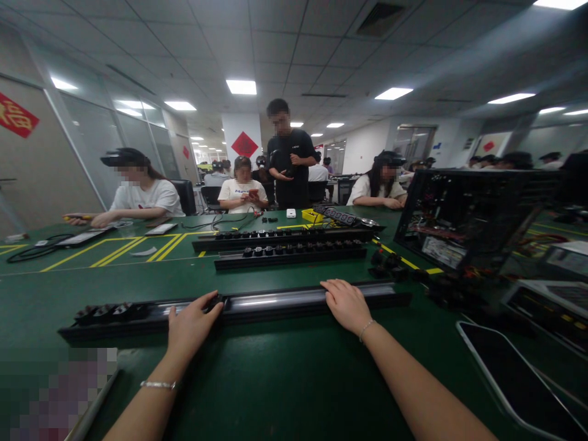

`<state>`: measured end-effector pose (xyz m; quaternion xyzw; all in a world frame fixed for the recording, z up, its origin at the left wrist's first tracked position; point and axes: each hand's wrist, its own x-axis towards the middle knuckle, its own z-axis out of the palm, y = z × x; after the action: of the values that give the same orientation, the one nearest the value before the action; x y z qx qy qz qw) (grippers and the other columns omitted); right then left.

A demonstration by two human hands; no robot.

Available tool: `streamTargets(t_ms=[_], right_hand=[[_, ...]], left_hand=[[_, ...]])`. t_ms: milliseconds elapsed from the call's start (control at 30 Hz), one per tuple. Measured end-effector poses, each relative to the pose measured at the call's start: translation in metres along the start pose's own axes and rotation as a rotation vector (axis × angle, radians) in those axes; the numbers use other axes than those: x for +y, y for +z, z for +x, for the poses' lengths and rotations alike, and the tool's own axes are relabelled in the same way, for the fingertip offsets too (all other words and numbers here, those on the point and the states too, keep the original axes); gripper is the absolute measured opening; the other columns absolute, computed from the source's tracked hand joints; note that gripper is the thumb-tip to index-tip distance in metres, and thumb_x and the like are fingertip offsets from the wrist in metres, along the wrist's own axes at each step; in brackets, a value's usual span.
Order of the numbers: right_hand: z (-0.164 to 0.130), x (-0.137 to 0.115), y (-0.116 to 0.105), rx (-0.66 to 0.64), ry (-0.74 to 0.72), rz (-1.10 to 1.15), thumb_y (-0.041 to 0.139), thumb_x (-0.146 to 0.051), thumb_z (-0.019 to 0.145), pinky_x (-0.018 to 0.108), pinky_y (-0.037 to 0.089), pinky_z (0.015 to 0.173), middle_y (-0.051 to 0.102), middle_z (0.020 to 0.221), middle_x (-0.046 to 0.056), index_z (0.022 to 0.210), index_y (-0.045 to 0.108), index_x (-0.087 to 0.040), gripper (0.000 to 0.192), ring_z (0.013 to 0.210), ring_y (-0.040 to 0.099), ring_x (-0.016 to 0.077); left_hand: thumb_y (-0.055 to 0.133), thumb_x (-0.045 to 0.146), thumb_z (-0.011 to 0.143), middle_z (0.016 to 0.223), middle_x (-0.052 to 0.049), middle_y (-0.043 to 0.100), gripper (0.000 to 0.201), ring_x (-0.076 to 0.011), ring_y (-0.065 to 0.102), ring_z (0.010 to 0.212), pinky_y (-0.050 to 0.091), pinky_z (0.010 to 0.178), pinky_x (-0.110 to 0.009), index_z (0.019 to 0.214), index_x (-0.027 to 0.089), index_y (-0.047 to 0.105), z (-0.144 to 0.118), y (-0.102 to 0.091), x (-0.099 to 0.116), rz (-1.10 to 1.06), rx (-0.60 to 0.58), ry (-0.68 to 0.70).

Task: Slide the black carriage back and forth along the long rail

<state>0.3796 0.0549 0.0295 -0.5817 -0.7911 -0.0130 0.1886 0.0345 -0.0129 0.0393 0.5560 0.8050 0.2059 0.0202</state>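
A long black rail (275,301) with a shiny inner channel lies crosswise on the green table. Several black socket modules (103,312) sit in its left end. My left hand (190,324) is closed around another small black module (215,301) in the channel, thumb and fingers on either side; the fingers partly hide it. Farther right, my right hand (346,306) rests across the rail, its fingers bent over the far edge and its thumb hidden. Behind lie two similar rails, the nearer rail (294,260) and the farther rail (285,241), both fitted with rows of modules.
An open computer case (459,220) stands at right, with loose black parts (454,294) before it. A phone (514,373) lies near right; a blurred-out item (59,392) is near left. A yellow tray (312,215) sits at the back. People sit across the table; one person (291,159) stands.
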Motion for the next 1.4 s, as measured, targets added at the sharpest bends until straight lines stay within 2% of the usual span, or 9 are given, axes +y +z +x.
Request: streamTargets(t_ms=[267,500,700,833,967,1400], right_hand=[[-0.001,-0.001,-0.001,0.012,-0.009,0.005,0.028,-0.030,0.088,0.038,0.031,0.096,0.054,0.126,0.001,0.122,0.054,-0.027,0.043,0.119,0.042,0.0183],[0.000,0.000,0.001,0.010,-0.009,0.001,0.029,-0.030,0.087,0.037,0.030,0.097,0.054,0.126,0.001,0.122,0.054,-0.027,0.043,0.119,0.041,0.0181],[-0.001,0.000,-0.001,0.019,-0.007,0.005,0.029,-0.030,0.087,0.037,0.031,0.096,0.055,0.126,0.002,0.121,0.055,-0.026,0.043,0.119,0.042,0.0182],[-0.001,0.000,-0.001,0.021,-0.011,0.004,0.029,-0.030,0.088,0.038,0.031,0.096,0.055,0.126,0.002,0.121,0.055,-0.027,0.043,0.119,0.042,0.0183],[-0.001,0.000,0.000,0.016,-0.009,0.004,0.029,-0.030,0.088,0.038,0.031,0.096,0.054,0.127,0.001,0.122,0.054,-0.027,0.043,0.119,0.042,0.0180],[0.000,0.002,0.003,0.025,-0.016,-0.001,0.029,-0.031,0.087,0.037,0.031,0.095,0.055,0.126,0.001,0.121,0.054,-0.027,0.043,0.119,0.041,0.0183]], left_hand=[[0.042,0.050,0.079,0.120,-0.005,0.061,0.048,-0.0275,0.052,0.113,0.011,0.106,-0.055,0.119,0.028,0.055,0.002,0.007,-0.004,-0.020,0.034,0.050],[0.044,0.045,0.079,0.120,-0.005,0.061,0.043,-0.0231,0.049,0.117,0.023,0.105,-0.045,0.115,0.025,0.057,0.004,0.012,-0.011,0.011,0.109,0.150],[0.040,0.047,0.081,0.118,-0.005,0.062,0.048,-0.0219,0.055,0.109,0.038,0.096,-0.038,0.120,0.023,0.052,0.006,0.012,-0.016,0.048,0.101,0.200],[0.039,0.049,0.082,0.130,-0.009,0.052,0.056,-0.0237,0.047,0.120,0.035,0.100,-0.039,0.126,0.015,0.048,0.007,0.015,-0.018,0.124,0.104,0.228],[0.034,0.048,0.085,0.135,-0.004,0.047,0.053,-0.0223,0.038,0.127,0.029,0.104,-0.042,0.127,0.020,0.048,0.005,0.018,-0.021,0.202,0.074,0.280],[0.030,0.048,0.087,0.139,-0.001,0.043,0.051,-0.0216,0.035,0.129,0.031,0.101,-0.042,0.130,0.025,0.044,0.005,0.023,-0.025,0.266,0.072,0.337]])
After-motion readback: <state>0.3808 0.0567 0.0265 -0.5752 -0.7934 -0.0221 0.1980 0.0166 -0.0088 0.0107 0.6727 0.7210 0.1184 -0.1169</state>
